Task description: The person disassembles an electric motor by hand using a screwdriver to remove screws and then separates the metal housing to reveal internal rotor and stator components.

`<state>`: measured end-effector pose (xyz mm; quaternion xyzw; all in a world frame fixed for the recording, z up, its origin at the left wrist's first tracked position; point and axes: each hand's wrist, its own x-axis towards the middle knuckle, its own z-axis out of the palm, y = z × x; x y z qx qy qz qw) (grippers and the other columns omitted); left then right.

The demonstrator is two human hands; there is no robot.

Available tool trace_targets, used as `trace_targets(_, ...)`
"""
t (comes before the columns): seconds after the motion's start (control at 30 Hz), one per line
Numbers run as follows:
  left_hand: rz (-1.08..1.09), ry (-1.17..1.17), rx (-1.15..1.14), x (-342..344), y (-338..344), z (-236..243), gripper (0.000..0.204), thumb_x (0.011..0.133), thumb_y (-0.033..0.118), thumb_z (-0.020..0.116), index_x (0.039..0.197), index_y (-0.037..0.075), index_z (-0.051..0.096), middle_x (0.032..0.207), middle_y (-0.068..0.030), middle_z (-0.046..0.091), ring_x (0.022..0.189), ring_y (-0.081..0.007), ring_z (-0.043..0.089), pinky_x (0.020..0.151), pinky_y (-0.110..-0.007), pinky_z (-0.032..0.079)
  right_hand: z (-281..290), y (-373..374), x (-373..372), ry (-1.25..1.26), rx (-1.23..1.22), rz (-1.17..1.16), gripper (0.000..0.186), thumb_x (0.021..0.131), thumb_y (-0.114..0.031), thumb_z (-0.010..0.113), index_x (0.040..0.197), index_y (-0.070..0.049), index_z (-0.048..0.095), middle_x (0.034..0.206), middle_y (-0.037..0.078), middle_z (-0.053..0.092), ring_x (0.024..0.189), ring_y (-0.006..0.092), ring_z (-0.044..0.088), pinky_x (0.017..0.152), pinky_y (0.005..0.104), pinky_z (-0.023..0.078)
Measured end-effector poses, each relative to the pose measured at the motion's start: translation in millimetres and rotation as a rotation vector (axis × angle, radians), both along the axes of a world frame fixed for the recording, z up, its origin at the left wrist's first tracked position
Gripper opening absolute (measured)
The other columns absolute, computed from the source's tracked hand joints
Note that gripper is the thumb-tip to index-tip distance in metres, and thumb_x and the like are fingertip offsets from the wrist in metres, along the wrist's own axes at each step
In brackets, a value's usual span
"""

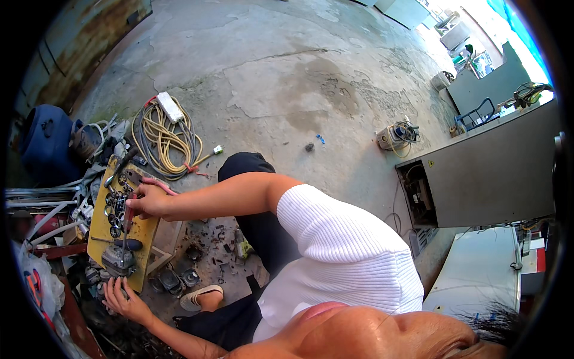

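Looking down from the head view, the person sits on the concrete floor over a small yellow board that serves as a bench.

Right hand: its grip is closed around the red handle of a screwdriver. The tool stands nearly upright in the picture, its long axis running from the hand down toward the grey motor part at the bench's near end. The shaft's tip appears to meet the top of that part, though the contact itself is too small to confirm.

Left hand: it lies just below the motor part, fingers spread and curled against its lower side. The grip is partly open; it steadies the part and does not enclose it.

Relation of note: the motor part lies between the two hands, directly beneath the right grip along the screwdriver's axis, and touching or just beside the left fingers. The left hand is the nearer of the two.

Surroundings: a row of dark metal rings sits on the bench beside the right hand; a coiled yellow cable lies beyond; a grey metal cabinet stands well apart to the right.
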<state>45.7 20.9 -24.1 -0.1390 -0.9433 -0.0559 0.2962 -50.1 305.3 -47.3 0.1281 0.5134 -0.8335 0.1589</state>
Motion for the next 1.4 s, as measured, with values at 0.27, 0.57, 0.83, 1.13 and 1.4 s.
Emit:
trace_targets(0.27,-0.002,0.020,0.021,-1.2,1.7,4.4,0.011,0.086,0.016,0.068,0.097,0.015,0.069,0.113,-0.0003,0.065,0.116,-0.0230,0.057,0.106,-0.051,0.030,0.7,0.4,-2.2,0.098,0.174,0.026,0.028,0.086,-0.033,0.070,0.093,-0.006,0.066,0.090,0.003,0.065,0.074,0.0117,0.062,0.060,0.0252,0.051)
trace_targets(0.57,0.102,0.051,0.192,-0.1,0.3,12.5,0.012,0.085,0.014,0.069,0.095,0.010,0.065,0.108,-0.0039,0.066,0.114,-0.0267,0.057,0.104,-0.049,0.032,5.1,-0.6,-0.6,0.031,-0.045,0.062,0.027,0.093,-0.027,0.064,0.108,-0.004,0.058,0.100,0.004,0.064,0.092,0.0138,0.063,0.073,0.0238,0.050)
trace_targets(0.83,-0.093,-0.067,0.285,-52.9,33.0,55.3,0.016,0.080,0.019,0.073,0.092,0.009,0.069,0.104,-0.0069,0.066,0.110,-0.0289,0.056,0.097,-0.042,0.038,9.5,5.9,-0.7,0.020,-0.048,0.115,0.030,0.095,-0.028,0.061,0.112,-0.004,0.056,0.107,0.005,0.065,0.102,0.0149,0.062,0.078,0.0248,0.051)
trace_targets(1.13,0.106,-0.442,0.080,-114.5,55.4,55.1,0.035,0.083,0.034,0.069,0.112,0.014,0.068,0.117,-0.0085,0.065,0.112,-0.0309,0.058,0.098,-0.042,0.038,4.1,8.2,-5.6,0.037,-0.047,0.206,0.030,0.096,-0.026,0.058,0.116,-0.004,0.055,0.108,0.006,0.065,0.102,0.0158,0.063,0.076,0.0236,0.051)
trace_targets(1.4,0.365,-0.111,0.897,0.1,26.4,-1.4,0.031,0.089,0.027,0.066,0.107,0.002,0.064,0.099,-0.0094,0.067,0.088,-0.0226,0.064,0.080,-0.034,0.049,13.2,11.8,-16.1,0.106,-0.045,0.114,0.030,0.095,-0.025,0.059,0.117,-0.006,0.054,0.104,0.005,0.064,0.095,0.0149,0.062,0.076,0.0266,0.050)
